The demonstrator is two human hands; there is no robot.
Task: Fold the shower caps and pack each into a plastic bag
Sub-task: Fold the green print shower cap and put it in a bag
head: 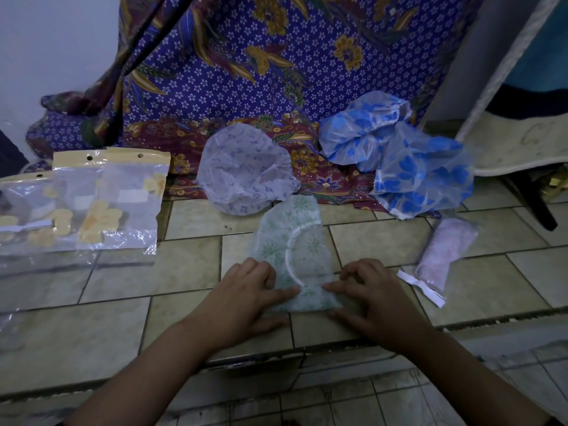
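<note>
Pinning the green-print shower cap point(292, 253) flat on the tiled floor point(190, 265), both hands at its near end. Left hand point(246, 293) lies palm down, fingers spread loosely, fingertips pressing the cap's near left edge; nothing gripped. Right hand point(368, 298) has its fingers curled, tips on the near right edge, likely pinching or tucking the film; can't tell whether anything is actually caught between the fingers.

Cap is already folded into a long strip running away from the person, elastic hem showing as a white arc through the film. Holding the near end down probably serves to press out air and stop the thin plastic springing open before the next fold or roll.

Layout reads like a work line:
- empty plastic bags point(101, 198) stacked left, flaps up, within the left hand's reach
- unfolded stock at the back on the patterned cloth point(246, 72): lilac cap point(242, 173), two blue floral caps point(399, 155)
- one finished pack point(442, 250) on the right, pinkish cap rolled inside, peeled adhesive strip point(421, 287) just beside it

Judgement: one done, one in hand, three to go. Main risk: slippery film unrolling when a hand lifts to fetch a bag.
</note>
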